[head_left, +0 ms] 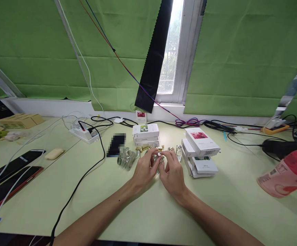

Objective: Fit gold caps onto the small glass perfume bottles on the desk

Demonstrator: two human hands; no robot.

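Head view: green blinds point(40, 48) cover most of the far side, with a window point(170, 61) showing in the gap between them.
Bench: a pale bench point(127, 212) carries everything close in, its bare near stretch probably leaving room for the forearms.
Pink container: this pink container point(285, 172) stands tilted at the far right in the view, well apart from the handwork, likely out of the elbow's way.
Right boxes: white boxes point(202, 141) lie stacked unevenly just right of the work, flat sides down, which should hold the pile steady.
Left hand: the left hand point(145, 168) is pinching, thumb and forefinger meeting on a little piece at centre.
Right hand: the right hand point(173, 175) grips the same piece from the other side, presumably so each steadies what the other presses.
Middle boxes: a lower, squarer box stack point(145, 134) sits beyond, flat and tidy.
Glassy bundle: this glassy bundle point(126, 159) rests left of the left hand, seemingly within easy reach.
Upright bottle: one glassy bottle point(178, 153) stands on its base near the right boxes.
Gold pieces: several gold pieces point(145, 147) lie just beyond the fingers.
Held piece: the white-tipped piece point(159, 154) is between both hands; fingers hide most of it.
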